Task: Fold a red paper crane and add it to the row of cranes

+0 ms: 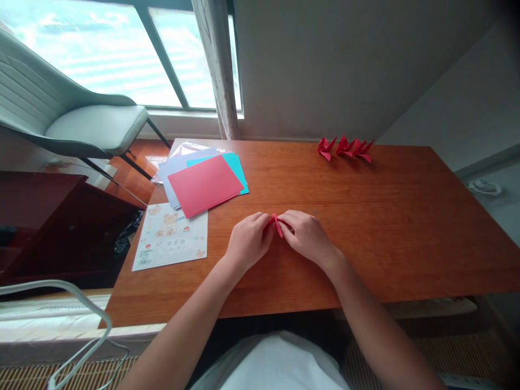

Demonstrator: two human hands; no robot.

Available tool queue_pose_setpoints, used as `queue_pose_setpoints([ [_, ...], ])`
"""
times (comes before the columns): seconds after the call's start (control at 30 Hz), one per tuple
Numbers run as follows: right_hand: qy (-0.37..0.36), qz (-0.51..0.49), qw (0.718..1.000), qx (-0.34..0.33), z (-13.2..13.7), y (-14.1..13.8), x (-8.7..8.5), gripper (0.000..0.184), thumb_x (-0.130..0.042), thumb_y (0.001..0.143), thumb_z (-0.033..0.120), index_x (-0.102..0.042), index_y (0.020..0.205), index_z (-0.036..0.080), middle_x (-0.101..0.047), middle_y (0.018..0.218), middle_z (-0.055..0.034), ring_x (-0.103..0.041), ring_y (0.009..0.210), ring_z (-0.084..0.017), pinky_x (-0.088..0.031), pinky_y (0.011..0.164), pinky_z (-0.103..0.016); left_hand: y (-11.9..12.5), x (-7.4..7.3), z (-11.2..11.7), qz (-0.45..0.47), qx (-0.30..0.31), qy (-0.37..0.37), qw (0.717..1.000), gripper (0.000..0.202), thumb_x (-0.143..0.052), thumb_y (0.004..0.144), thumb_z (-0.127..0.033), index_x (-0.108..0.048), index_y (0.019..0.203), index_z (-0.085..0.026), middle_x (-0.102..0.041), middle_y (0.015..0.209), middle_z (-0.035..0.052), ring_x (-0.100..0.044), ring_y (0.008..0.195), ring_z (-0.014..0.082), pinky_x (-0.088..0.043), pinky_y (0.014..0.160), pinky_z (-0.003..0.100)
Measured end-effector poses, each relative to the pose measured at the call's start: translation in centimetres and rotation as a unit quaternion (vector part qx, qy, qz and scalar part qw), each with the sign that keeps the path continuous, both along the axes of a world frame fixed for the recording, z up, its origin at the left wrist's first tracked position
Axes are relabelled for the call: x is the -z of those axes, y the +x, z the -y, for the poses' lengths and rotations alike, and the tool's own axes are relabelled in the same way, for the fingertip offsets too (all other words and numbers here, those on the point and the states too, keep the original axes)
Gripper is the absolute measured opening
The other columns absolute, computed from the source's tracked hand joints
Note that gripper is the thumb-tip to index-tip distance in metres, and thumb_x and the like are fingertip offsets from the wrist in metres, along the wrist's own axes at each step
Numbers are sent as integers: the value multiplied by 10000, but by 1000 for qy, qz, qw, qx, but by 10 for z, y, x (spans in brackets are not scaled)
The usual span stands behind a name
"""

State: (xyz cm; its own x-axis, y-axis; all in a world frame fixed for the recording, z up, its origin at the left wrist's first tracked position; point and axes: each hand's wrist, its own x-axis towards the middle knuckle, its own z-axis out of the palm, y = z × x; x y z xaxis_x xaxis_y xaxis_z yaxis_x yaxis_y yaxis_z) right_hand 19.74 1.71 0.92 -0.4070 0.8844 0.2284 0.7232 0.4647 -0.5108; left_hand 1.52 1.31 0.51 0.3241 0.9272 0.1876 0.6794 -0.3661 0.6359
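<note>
A small folded piece of red paper (277, 224) sits between both my hands over the middle of the wooden table (365, 227). My left hand (247, 240) pinches its left side with curled fingers. From the right, my right hand (305, 234) grips the same piece, fingers pressed together. Most of the paper is hidden by my fingers.
A stack of coloured sheets, red on top (204, 183), lies at the table's back left. A printed sheet with bear pictures (171, 236) lies near the left edge. Several folded red paper figures (345, 147) stand at the back. A grey chair (81, 122) is beyond the table's left.
</note>
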Motion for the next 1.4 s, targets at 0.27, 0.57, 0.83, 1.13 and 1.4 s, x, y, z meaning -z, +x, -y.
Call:
queue_pose_setpoints([
  [0.27, -392, -404, 818, -112, -9, 15, -9, 227, -660, 911, 378, -722, 836, 173, -694, 746, -13, -587, 660, -135, -452, 620, -250, -9, -19, -5, 385, 67, -345, 853, 341, -668, 892, -447, -630, 717, -157, -627, 651, 14, -491, 567, 110, -358, 549, 228],
  [0.57, -467, -614, 635, -35, -4, 1, -7, 231, -810, 795, 362, -692, 727, 175, -647, 666, 16, -563, 569, -88, -414, 539, -199, -5, -24, -3, 557, 35, -376, 740, 414, -822, 770, -453, -585, 637, -140, -579, 583, -5, -477, 540, 76, -348, 536, 191],
  [0.83, -451, -648, 613, -38, -2, 3, -3, 263, -791, 833, 393, -687, 724, 178, -625, 624, 24, -505, 521, -66, -390, 525, -187, -8, -18, -6, 554, 31, -383, 739, 391, -815, 783, -450, -609, 674, -136, -565, 600, -9, -474, 551, 76, -333, 539, 189],
  [1.13, -423, -665, 615, -16, -1, -3, -2, 369, -837, 756, 496, -679, 662, 176, -606, 589, 25, -468, 504, -70, -380, 504, -203, -5, -21, -3, 596, 38, -371, 711, 395, -821, 784, -436, -583, 657, -148, -548, 584, -19, -482, 552, 74, -340, 539, 186],
  [1.4, -387, -673, 625, 80, -8, 3, 2, 291, -899, 683, 440, -720, 724, 214, -675, 671, 38, -544, 557, -73, -438, 539, -196, -5, -16, -5, 460, -13, -338, 821, 259, -821, 784, -399, -745, 770, -152, -704, 668, 31, -587, 610, 111, -418, 575, 209],
])
